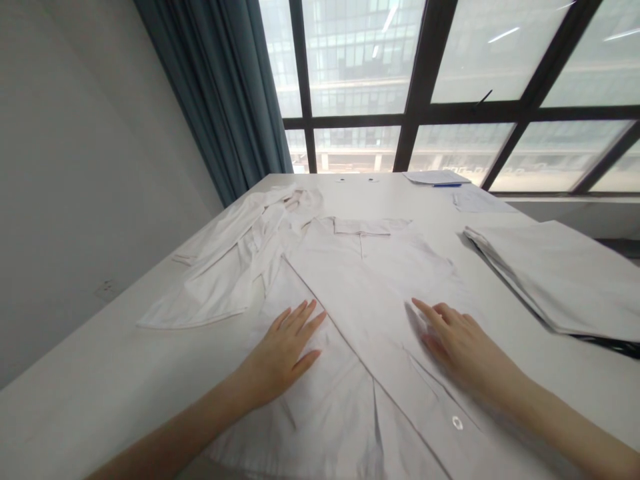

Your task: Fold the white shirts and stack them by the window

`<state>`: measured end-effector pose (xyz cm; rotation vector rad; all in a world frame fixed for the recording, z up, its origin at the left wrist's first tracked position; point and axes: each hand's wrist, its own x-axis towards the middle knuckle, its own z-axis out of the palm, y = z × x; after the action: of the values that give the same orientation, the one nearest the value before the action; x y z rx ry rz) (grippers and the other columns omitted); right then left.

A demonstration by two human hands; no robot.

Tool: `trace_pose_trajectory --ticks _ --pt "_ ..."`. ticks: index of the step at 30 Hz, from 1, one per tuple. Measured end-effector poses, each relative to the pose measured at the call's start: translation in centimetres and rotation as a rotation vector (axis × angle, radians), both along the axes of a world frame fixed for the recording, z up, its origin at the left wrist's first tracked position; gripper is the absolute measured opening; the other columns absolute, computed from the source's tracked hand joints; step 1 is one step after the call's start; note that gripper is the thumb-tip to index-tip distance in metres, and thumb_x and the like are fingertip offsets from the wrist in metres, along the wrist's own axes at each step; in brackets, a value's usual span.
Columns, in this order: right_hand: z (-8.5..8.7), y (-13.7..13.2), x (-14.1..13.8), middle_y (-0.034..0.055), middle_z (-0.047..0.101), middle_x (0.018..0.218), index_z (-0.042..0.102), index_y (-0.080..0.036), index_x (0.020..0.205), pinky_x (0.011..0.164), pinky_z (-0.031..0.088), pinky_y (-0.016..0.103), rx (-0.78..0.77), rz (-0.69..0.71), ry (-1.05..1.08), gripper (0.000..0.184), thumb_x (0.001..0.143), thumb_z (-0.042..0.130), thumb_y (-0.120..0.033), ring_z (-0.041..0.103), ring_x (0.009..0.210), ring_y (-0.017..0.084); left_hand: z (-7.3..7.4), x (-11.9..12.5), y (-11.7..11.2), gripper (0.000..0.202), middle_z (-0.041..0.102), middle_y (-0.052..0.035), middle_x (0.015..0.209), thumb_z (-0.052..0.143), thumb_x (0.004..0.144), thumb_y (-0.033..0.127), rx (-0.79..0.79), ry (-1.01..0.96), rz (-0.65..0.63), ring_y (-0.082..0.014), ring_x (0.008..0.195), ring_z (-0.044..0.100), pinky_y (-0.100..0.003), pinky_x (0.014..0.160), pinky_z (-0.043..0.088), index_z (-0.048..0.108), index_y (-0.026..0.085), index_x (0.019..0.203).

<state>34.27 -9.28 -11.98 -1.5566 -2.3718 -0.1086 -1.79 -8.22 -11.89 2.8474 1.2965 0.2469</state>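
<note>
A white coat (350, 280) lies spread over the table in front of me, its folded collar (363, 227) at the far end. One front edge runs slantwise across it, and a round white button (457, 423) shows at the lower right. My left hand (287, 347) rests flat on the coat's left part, fingers spread, beside that slanting edge. Above the right part of the coat is my right hand (447, 333), its index finger stretched out and the others loosely bent. A shadow lies beneath its fingers, and nothing shows in its grasp.
Another crumpled white garment (225, 267) lies on the white table (165, 373) at the left. To the right sits a folded pile of white cloth (565, 273). Papers (437, 177) and a blue pen (447, 185) are at the far edge, below the windows. A blue curtain (230, 87) hangs back left.
</note>
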Motion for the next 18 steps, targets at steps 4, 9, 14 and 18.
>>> trace_pose_trajectory --ticks 4,9,14,18 --pt "0.3 -2.0 0.6 0.0076 0.067 0.090 0.046 -0.021 0.141 0.061 0.053 0.035 -0.165 -0.062 0.182 0.050 0.092 0.042 -0.031 0.063 0.065 0.020 0.2 -0.8 0.5 0.044 0.052 -0.0127 0.142 0.039 0.100 0.037 0.054 -0.142 0.079 -0.0257 0.132 0.047 -0.046 0.109 0.039 0.047 0.019 0.140" --pt "1.9 -2.4 0.8 -0.0024 0.063 0.066 0.050 -0.027 0.139 0.053 0.047 0.028 -0.394 -0.092 0.347 0.051 0.089 0.049 -0.039 0.059 0.054 0.017 1.2 -0.7 0.7 0.034 0.067 -0.0076 0.108 0.043 0.099 0.037 0.030 -0.246 0.188 -0.0235 0.101 0.060 -0.041 0.089 0.047 0.058 0.021 0.124" --pt "2.4 -2.1 1.6 -0.0011 0.063 0.070 0.054 -0.028 0.130 0.052 0.045 0.027 -0.417 -0.125 0.438 0.044 0.090 0.048 -0.045 0.057 0.053 0.015 1.4 -0.9 0.9 0.029 0.068 -0.0028 0.086 0.049 0.093 0.023 -0.002 -0.206 0.263 -0.0218 0.084 0.061 -0.041 0.081 0.045 0.062 0.022 0.120" --pt "1.9 -2.0 2.5 0.0012 0.066 0.080 0.056 -0.028 0.126 0.048 0.044 0.026 -0.448 -0.173 0.445 0.043 0.090 0.049 -0.049 0.056 0.048 0.013 1.2 -1.1 1.1 0.033 0.067 -0.0015 0.081 0.047 0.091 0.017 -0.048 -0.214 0.294 -0.0201 0.080 0.062 -0.038 0.080 0.046 0.063 0.023 0.119"
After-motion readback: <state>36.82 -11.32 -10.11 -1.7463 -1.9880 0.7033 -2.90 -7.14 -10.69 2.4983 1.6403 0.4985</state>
